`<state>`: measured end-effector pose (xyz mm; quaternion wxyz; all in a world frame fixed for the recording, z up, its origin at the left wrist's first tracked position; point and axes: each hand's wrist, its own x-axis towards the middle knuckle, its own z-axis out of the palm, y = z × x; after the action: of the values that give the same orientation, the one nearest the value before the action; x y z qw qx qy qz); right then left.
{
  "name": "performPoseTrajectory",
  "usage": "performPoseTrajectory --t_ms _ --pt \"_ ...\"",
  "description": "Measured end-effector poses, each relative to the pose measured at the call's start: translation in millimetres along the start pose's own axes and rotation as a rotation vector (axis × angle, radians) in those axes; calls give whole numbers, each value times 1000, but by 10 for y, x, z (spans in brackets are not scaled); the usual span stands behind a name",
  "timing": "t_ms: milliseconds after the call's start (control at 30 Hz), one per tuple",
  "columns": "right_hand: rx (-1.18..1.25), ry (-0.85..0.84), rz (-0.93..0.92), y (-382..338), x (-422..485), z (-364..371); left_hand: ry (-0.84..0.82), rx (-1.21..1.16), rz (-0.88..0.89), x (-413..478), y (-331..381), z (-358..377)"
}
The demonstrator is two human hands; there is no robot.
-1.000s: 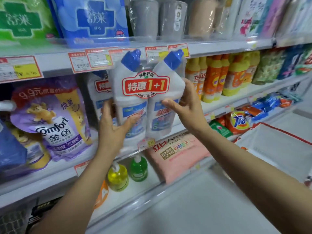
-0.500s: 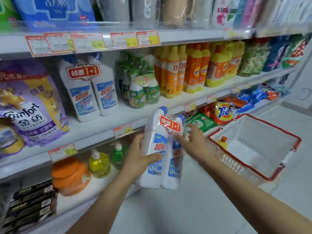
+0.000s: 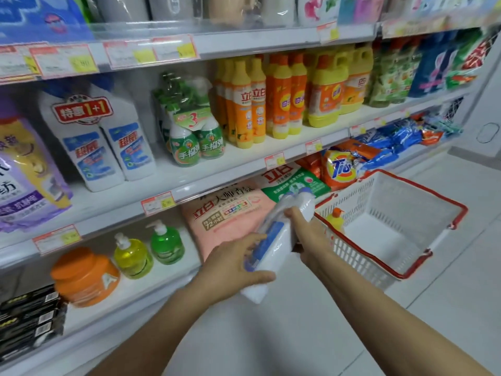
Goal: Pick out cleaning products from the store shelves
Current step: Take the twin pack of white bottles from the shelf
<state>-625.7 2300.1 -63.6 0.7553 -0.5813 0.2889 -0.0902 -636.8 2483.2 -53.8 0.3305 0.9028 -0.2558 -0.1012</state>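
I hold a twin pack of white toilet-cleaner bottles (image 3: 282, 234) with blue caps, tilted so the caps point toward the basket. My left hand (image 3: 233, 270) grips the pack's base end and my right hand (image 3: 306, 229) grips it near the necks. The white basket with a red rim (image 3: 423, 256) stands on the floor to the right, just past the caps. A yellow bottle with an orange cap (image 3: 335, 219) lies inside the basket. An identical twin pack (image 3: 100, 142) stands on the middle shelf.
The middle shelf (image 3: 244, 169) carries green spray bottles (image 3: 195, 139) and orange-yellow dish soap bottles (image 3: 271, 96). Below lie a pink bag (image 3: 225, 213), pump bottles (image 3: 165, 242) and an orange tub (image 3: 84, 275). Pale floor tiles (image 3: 271, 335) spread beneath my arms.
Both hands have carried the twin pack from the shelf down and rightward, tipping it from upright to nearly lying, caps toward the basket. My view has swung down and right.
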Motion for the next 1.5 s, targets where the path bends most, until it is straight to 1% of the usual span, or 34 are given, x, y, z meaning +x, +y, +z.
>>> performPoseTrajectory --t_ms 33,100,167,233,300,367,400,433,533,567,633,667,700,733,767,833,900,967,1000,1067,1100,1133,1200,1233,1267,1333,1400,1500 --pt "21 -10 6 -51 45 -78 -39 -165 -4 16 -24 -78" --pt "41 -50 21 -145 98 -206 -16 -340 -6 63 -63 -203" --pt "64 -94 27 -209 139 -307 28 -432 2 116 -34 -264" --pt "95 -135 25 -240 163 -397 17 -520 -6 169 49 -260" --pt "104 -147 18 -262 181 -483 -6 -586 -56 204 143 -248" --pt "102 -142 7 -281 188 -551 -21 -588 -90 210 250 -217" --pt "95 -132 -3 -287 196 -578 -14 -519 -78 207 306 -176" --pt "80 -122 -12 -294 200 -601 1 -395 -59 195 371 -111" --pt "32 -102 -39 -295 220 -649 52 167 -52 146 669 214" --pt "34 -93 -51 -298 220 -653 79 312 -47 155 752 357" --pt "31 -70 -85 -325 233 -650 149 501 -38 221 827 625" --pt "21 -61 -109 -346 251 -649 198 551 -25 267 830 701" --pt "11 -56 -134 -381 261 -654 244 551 -11 318 828 730" --pt "-5 -56 -161 -419 281 -664 278 496 5 374 814 722" --pt "-23 -64 -188 -460 297 -686 293 391 12 419 804 693" --pt "-63 -122 -274 -537 345 -768 295 98 -13 462 840 607" --pt "-158 -208 -390 -629 404 -898 296 -118 -50 525 899 561" --pt "-266 -243 -468 -713 485 -1050 277 -290 -59 609 969 543" --pt "-311 -218 -502 -741 552 -1134 262 -393 -67 656 1003 536" --pt "-424 -107 -543 -794 718 -1312 215 -585 -80 750 1061 530" --pt "-463 -75 -519 -812 794 -1406 178 -660 -76 788 1090 527" --pt "-425 -95 -432 -828 864 -1500 137 -723 -66 825 1111 528" --pt "-212 -212 -139 -858 961 -1667 34 -802 -35 889 1118 550" --pt "-151 -249 -56 -876 999 -1752 -21 -816 -19 923 1112 563" --pt "-135 -256 -41 -894 1021 -1827 -75 -825 -11 960 1098 578" --pt "-118 -199 -94 -908 1061 -1943 -159 -833 -12 1056 1027 631" --pt "-103 -95 -184 -930 1073 -1993 -218 -799 -21 1189 956 690" --pt "-134 21 -429 -1000 1066 -1994 -227 -723 -29 1509 913 785"
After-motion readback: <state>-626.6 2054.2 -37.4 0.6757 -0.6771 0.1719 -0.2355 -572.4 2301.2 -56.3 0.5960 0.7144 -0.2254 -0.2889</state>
